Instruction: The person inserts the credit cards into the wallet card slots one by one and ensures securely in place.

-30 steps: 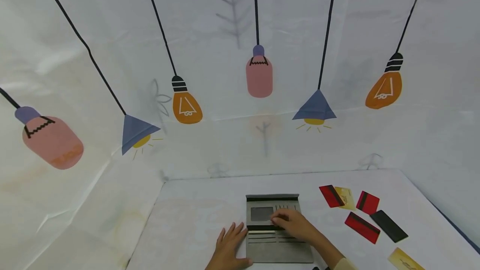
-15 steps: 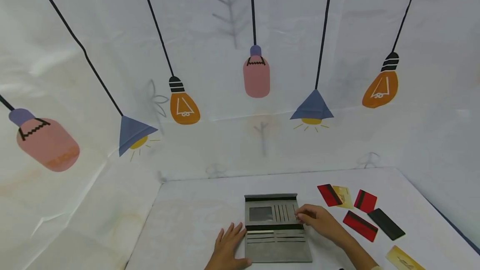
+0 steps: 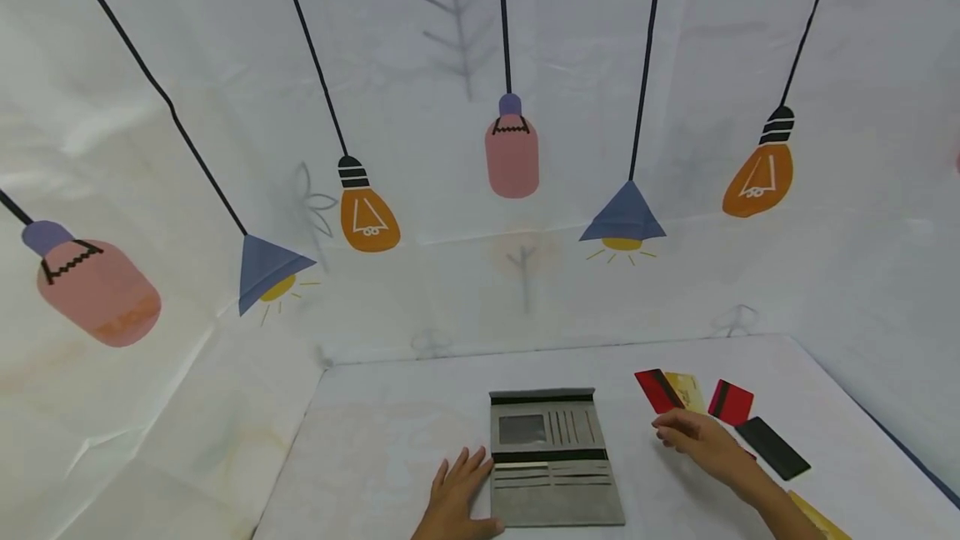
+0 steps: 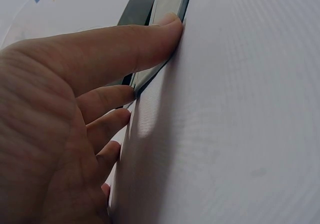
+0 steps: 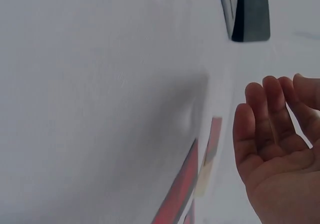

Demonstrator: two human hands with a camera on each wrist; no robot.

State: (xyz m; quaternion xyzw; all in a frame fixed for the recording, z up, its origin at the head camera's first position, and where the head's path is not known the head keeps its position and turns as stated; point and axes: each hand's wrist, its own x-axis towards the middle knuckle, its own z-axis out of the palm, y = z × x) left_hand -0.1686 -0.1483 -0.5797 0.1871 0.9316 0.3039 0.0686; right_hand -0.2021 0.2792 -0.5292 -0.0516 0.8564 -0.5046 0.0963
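Note:
A grey wallet [image 3: 557,500] lies unfolded on the white table, its card slots and dark window facing up. Along its left edge rests my left hand [image 3: 459,497], fingers spread; in the left wrist view the thumb [image 4: 150,41] touches the wallet's near edge. My right hand [image 3: 701,444] hovers right of the wallet, holding nothing, with fingers loosely bent. Beyond it are a red card [image 3: 657,390] with a dark stripe, a yellow card [image 3: 688,392] and another red card [image 3: 733,402]. A black card [image 3: 774,447] lies to its right. One more red card is mostly hidden beneath the hand.
Near the front right, a yellow card [image 3: 817,515] is partly covered by the right forearm. The white table [image 3: 397,415] meets a white backdrop [image 3: 442,290] printed with hanging lamps at its back edge.
My right hand has moved from over the wallet's upper half off to the right, towards the cards. The left hand stays at the wallet's left edge. The wallet has not moved.

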